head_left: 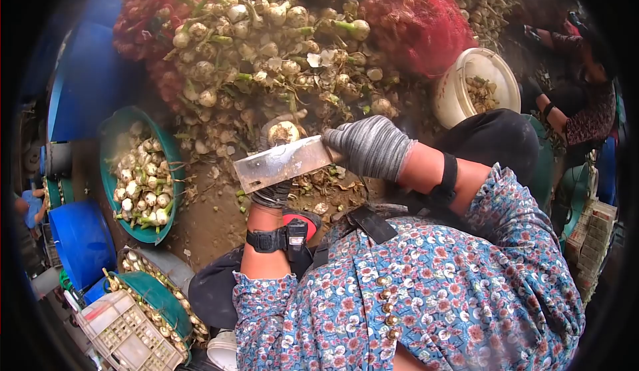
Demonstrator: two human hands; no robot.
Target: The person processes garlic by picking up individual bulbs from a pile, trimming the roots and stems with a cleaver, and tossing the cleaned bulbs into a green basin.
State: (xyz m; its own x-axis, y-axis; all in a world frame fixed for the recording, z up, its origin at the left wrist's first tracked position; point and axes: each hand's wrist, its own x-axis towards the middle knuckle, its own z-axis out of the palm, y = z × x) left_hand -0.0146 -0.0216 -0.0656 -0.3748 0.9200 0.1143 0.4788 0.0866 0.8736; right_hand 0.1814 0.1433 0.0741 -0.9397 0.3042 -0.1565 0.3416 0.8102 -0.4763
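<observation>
My right hand, in a grey striped knit glove, is closed round the handle of a cleaver. The broad, dirt-smeared blade points left and lies across the front of my left hand. That hand wears a dark glove and grips a garlic bulb, whose pale round face shows just above the blade's upper edge. Most of the left fingers are hidden by the blade. Beyond both hands spreads a large heap of garlic bulbs with cut stems and dry roots.
To the left stands a green tub of trimmed garlic. Red mesh sacks lie at the back. A white bucket is tipped at right, near a seated person. Blue barrels and a plastic crate are at left.
</observation>
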